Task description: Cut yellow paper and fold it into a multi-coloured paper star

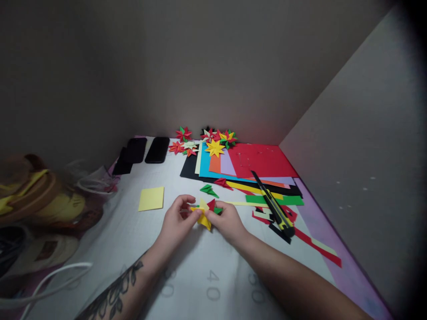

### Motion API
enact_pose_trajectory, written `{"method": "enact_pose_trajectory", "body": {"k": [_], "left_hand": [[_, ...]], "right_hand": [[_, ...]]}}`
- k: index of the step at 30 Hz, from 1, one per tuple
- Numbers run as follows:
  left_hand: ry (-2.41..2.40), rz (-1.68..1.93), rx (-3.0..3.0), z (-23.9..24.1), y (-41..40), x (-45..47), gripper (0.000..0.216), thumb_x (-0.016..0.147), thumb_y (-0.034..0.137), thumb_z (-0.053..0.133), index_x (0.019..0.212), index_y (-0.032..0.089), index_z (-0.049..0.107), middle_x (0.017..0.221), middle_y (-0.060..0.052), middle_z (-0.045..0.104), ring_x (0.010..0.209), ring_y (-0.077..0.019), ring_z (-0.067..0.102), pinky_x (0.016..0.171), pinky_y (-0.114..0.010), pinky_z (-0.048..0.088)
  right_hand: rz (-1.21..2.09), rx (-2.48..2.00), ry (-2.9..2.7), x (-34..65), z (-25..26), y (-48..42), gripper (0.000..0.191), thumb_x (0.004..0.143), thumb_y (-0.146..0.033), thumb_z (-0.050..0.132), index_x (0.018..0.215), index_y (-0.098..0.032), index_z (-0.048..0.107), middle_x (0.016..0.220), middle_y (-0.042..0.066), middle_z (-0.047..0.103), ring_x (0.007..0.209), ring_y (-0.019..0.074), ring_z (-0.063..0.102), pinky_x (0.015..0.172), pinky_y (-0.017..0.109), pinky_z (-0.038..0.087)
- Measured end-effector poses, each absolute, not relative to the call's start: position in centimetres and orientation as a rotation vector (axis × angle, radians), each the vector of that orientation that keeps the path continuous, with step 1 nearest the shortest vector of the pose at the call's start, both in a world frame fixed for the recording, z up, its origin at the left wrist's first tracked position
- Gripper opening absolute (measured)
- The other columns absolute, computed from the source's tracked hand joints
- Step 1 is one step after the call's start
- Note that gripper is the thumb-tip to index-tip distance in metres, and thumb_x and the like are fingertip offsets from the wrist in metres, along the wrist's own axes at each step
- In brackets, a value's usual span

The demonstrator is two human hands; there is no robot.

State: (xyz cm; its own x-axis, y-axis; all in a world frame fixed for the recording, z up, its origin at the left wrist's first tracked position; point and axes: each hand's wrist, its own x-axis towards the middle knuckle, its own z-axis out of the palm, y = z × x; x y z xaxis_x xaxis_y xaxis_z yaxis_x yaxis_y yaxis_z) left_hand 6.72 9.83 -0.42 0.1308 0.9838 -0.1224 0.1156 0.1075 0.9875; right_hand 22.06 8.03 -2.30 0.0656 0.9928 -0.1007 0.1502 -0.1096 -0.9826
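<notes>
Between my two hands is a folded paper star [206, 218] with yellow, red, pale cream and green points. My left hand [180, 218] pinches its left side, thumb at the front and fingers curled behind. From the right, my right hand [230, 221] grips the star near its red and green points, its thumb pressed against the yellow part. The fingers partly hide the star's back and sides. Just beyond my hands lie a green folded paper piece [209, 191] and a red folded piece [223, 183].
Finished paper stars [215, 147] cluster at the back wall, beside stacked coloured sheets [263, 160]. A utility knife [273, 202] lies on paper strips [322, 246] at right. Yellow sticky notes [151, 198] and a black phone [157, 150] sit at left. Pots [40, 195] and a white cable [50, 278] edge the far left.
</notes>
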Motion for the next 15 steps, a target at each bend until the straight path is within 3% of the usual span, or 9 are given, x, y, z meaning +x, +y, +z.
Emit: {"method": "enact_pose_trajectory", "body": {"k": [7,15], "left_hand": [[1.244,0.924,1.187,-0.76,9.69,6.81,0.024,0.068,0.030,0.068,0.083,0.017,0.056,0.059,0.006,0.050,0.052,-0.0078,0.045,0.049,-0.017,0.035],[1.177,0.916,1.058,-0.67,9.84,6.67,0.025,0.073,0.035,0.066,0.086,0.015,0.060,0.065,0.003,0.059,0.057,-0.0088,0.052,0.054,-0.018,0.037]], "right_hand": [[1.184,-1.381,-1.282,21.85,-2.31,8.05,0.015,0.072,-0.028,0.059,0.063,-0.016,0.057,0.059,-0.002,0.052,0.056,0.0111,0.046,0.053,0.021,0.038],[1.185,-1.421,-1.231,21.97,-2.56,8.07,0.013,0.071,-0.025,0.059,0.061,-0.017,0.055,0.057,-0.004,0.052,0.053,0.0101,0.044,0.050,0.020,0.037]]}}
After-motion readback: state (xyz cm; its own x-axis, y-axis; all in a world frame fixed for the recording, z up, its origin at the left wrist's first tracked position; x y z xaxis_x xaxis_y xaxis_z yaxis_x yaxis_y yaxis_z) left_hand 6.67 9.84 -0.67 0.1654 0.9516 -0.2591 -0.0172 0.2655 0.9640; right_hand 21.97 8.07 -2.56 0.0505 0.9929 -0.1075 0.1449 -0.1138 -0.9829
